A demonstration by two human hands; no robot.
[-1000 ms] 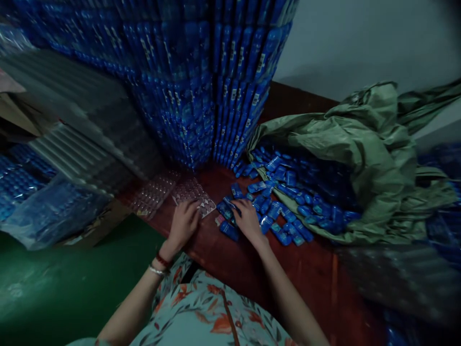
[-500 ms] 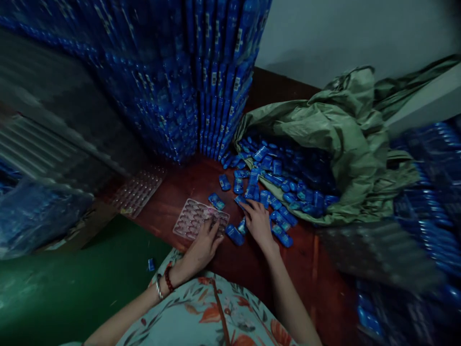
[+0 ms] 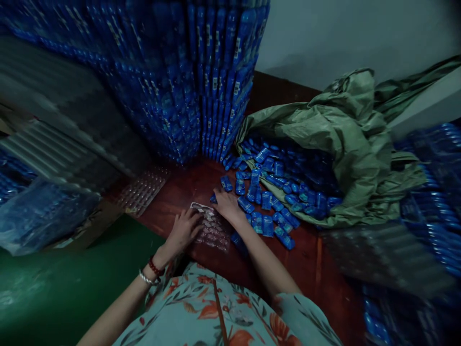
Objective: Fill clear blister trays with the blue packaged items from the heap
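A clear plastic tray with rows of moulded pockets [image 3: 212,236] lies on the reddish-brown surface in front of me. My left hand [image 3: 183,231] is at its left edge, fingers bent over the rim and thumb close to the pockets. Just beyond the tray's far edge, my right hand [image 3: 228,206] has its fingertips on a small blue packet [image 3: 213,197], mostly covered by the fingers. Loose blue packets [image 3: 267,226] lie to the right of my right hand. One dark blue packet [image 3: 238,241] sits partly under my right forearm.
An open green sack [image 3: 324,120] spills blue packets at the right. Tall stacks of filled blue packs [image 3: 219,86] rise at the back. Grey stacked trays [image 3: 72,139] stand left, near another clear tray [image 3: 144,190]. More blue packs [image 3: 439,230] are piled far right.
The clear tray has turned and shifted slightly. My left hand has moved left to its edge. My right hand has gone left from the loose packets to the one beyond the tray.
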